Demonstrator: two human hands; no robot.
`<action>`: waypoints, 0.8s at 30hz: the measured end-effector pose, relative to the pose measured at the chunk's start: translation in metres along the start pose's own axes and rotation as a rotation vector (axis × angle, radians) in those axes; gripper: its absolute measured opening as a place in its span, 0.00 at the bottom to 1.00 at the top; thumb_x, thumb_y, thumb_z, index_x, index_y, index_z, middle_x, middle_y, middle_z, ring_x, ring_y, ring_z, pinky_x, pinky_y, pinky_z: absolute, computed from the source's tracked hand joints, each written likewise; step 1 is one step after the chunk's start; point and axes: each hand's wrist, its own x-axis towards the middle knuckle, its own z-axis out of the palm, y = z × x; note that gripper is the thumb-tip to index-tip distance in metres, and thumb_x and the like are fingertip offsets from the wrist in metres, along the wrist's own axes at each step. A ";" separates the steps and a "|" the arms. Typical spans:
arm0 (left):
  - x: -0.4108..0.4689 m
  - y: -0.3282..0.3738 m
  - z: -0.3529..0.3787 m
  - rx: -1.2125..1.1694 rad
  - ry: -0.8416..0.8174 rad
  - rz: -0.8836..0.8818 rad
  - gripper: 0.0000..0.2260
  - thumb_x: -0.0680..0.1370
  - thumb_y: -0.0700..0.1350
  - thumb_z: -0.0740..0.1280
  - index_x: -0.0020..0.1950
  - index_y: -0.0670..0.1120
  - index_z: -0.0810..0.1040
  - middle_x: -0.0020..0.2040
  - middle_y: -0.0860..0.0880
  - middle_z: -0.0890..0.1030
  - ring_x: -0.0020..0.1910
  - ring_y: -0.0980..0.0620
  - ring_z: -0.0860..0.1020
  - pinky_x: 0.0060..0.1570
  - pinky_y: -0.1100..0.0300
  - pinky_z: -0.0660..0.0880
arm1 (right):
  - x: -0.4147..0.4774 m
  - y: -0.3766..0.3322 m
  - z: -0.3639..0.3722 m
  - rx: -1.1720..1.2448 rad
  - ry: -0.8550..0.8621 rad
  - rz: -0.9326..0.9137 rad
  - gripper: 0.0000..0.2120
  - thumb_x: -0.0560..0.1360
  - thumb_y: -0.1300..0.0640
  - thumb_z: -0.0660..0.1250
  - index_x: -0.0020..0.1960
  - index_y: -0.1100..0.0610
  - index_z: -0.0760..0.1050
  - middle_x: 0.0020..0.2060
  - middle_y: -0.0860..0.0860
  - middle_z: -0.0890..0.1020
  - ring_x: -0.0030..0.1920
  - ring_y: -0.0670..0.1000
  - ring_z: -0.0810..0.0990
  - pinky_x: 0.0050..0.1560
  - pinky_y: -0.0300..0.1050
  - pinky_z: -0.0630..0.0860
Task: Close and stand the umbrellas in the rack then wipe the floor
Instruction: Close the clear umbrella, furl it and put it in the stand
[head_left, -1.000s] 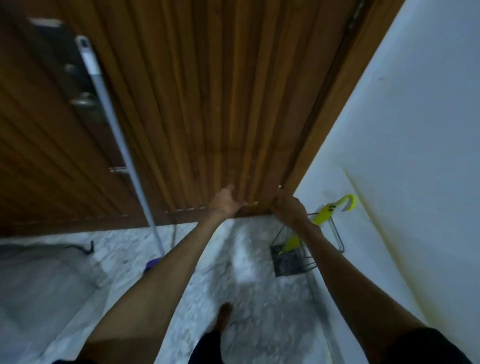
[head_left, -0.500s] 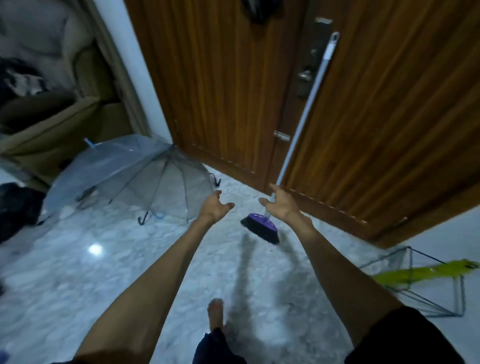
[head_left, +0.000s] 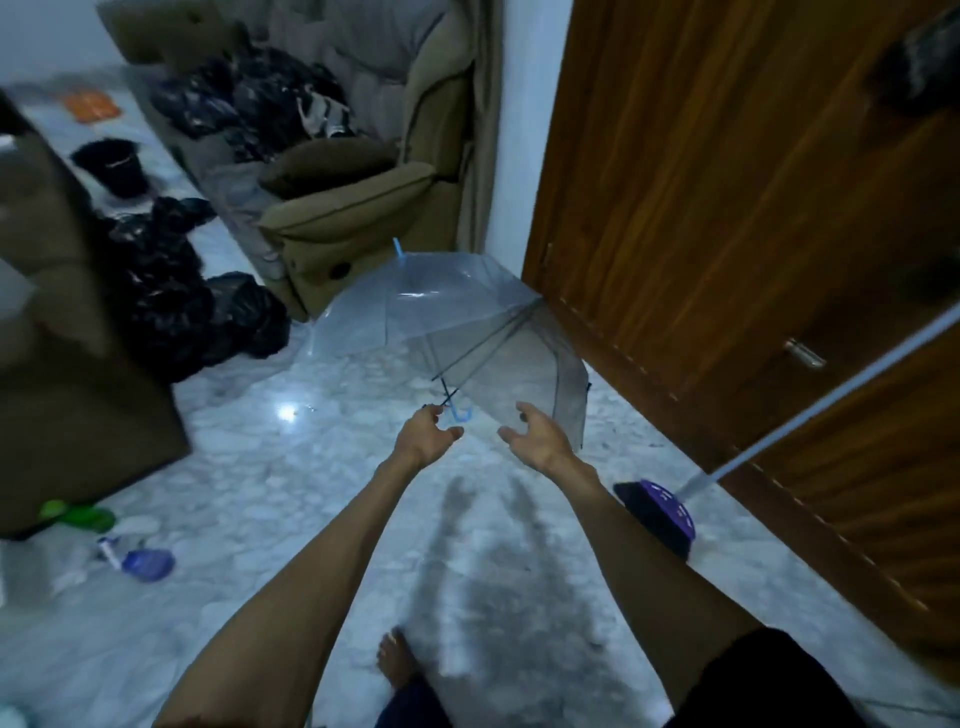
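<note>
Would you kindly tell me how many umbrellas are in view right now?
1: a clear umbrella, open on the floor by the door, beyond both hands. Others may be out of frame.

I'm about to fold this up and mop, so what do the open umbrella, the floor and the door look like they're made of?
Umbrella: clear plastic canopy, since the floor shows through it; thin dark ribs, likely metal; blue hooked handle, probably plastic.
Floor: polished marble or marble-look tile, white and grey veined, with a glossy light reflection.
Door: brown wood or wood veneer, with visible grain and a smooth sheen.

Bare forearms, bare foot (head_left: 396, 656), dark shorts (head_left: 769, 680).
</note>
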 end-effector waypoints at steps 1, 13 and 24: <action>0.009 -0.014 -0.019 -0.010 0.009 -0.021 0.29 0.76 0.50 0.70 0.73 0.41 0.66 0.70 0.42 0.71 0.67 0.44 0.72 0.64 0.53 0.69 | 0.009 -0.018 0.017 -0.001 -0.014 -0.010 0.31 0.78 0.46 0.66 0.76 0.54 0.61 0.72 0.54 0.69 0.70 0.56 0.70 0.69 0.50 0.68; 0.095 -0.103 -0.112 -0.030 0.047 -0.113 0.26 0.76 0.50 0.70 0.70 0.39 0.69 0.67 0.40 0.73 0.65 0.45 0.74 0.63 0.54 0.71 | 0.094 -0.114 0.110 -0.006 -0.147 -0.019 0.28 0.80 0.50 0.63 0.77 0.56 0.60 0.72 0.55 0.69 0.70 0.55 0.70 0.67 0.48 0.67; 0.219 -0.135 -0.116 -0.090 0.015 -0.147 0.23 0.77 0.50 0.69 0.68 0.39 0.72 0.64 0.40 0.76 0.63 0.44 0.75 0.60 0.57 0.70 | 0.207 -0.109 0.172 -0.066 -0.244 0.035 0.29 0.80 0.49 0.62 0.77 0.56 0.59 0.73 0.55 0.68 0.71 0.54 0.68 0.67 0.45 0.65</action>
